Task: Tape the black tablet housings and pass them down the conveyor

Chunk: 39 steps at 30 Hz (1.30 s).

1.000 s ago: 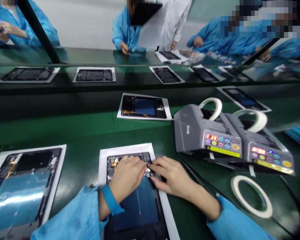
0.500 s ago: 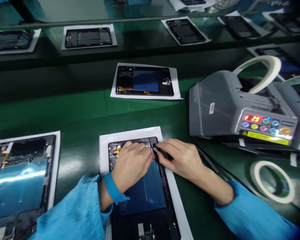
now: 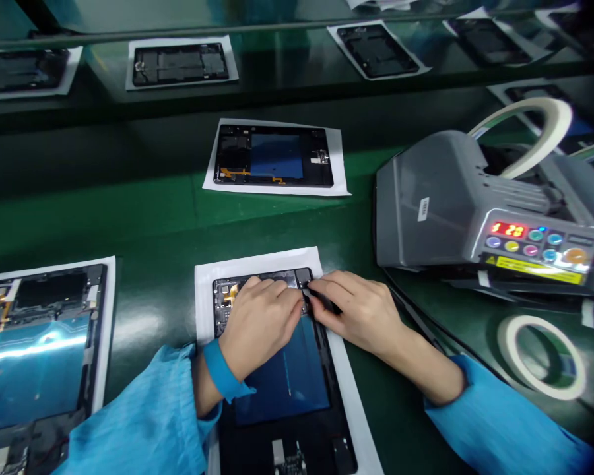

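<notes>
An opened tablet [image 3: 282,379], with a blue panel inside and a circuit board along its far end, lies on a white sheet [image 3: 205,290] in front of me. My left hand [image 3: 263,323] rests over the board with its fingers curled and thumb and fingertips together near the far right corner. At that same corner my right hand [image 3: 359,309] is closed in a pinch, its fingertips close to the left ones. Whatever lies between the fingertips is too small and hidden to name. A blue band [image 3: 222,371] circles my left wrist.
To the left lies another opened tablet [image 3: 34,376] on a sheet. Farther back is a third tablet [image 3: 277,155], and several more lie along the raised shelf. A grey tape dispenser [image 3: 426,204] with a lit display stands right, a tape roll [image 3: 542,356] and cable near it.
The tablet farther back has shifted left relative to the tape dispenser. The view has moved slightly. Both hands stay at the same corner of the near tablet, with almost no visible movement.
</notes>
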Available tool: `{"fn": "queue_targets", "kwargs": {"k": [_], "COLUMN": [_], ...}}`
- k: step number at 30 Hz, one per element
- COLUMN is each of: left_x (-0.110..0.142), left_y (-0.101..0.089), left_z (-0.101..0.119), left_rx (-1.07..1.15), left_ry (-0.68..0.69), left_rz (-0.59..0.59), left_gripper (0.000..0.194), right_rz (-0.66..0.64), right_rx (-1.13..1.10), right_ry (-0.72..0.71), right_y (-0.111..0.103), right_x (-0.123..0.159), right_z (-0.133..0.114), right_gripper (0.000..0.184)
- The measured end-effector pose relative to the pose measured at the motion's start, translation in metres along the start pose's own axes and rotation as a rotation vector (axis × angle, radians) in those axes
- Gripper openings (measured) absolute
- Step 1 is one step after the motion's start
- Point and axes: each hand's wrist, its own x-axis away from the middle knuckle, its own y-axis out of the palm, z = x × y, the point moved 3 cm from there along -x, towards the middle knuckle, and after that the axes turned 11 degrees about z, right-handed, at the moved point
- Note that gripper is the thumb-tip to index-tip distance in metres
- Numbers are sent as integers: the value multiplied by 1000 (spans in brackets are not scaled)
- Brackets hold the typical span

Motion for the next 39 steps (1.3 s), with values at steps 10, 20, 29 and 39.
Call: {"fn": "queue_targets", "kwargs": {"k": [10,20,29,39], "left_x": [0,6,9,-14], "left_y": [-1,-3,-6,-17], "left_z": [1,4,3,0], "left_rx": [-8,-18,-10,-53], "left_ry": [-11,-14,-37,47], "left_rz": [-4,26,54,66], "left_gripper": [17,19,17,22], "right_rz": [-12,-7,-91,206], "right_rx": [3,-26,256,271], "right_ry": [-9,-87,-249,71], "right_y": [0,-3,-4,-85], "right_x": [0,3,8,59], "right_z": [-2,-11,-33,2], "right_gripper": [12,13,23,24]}}
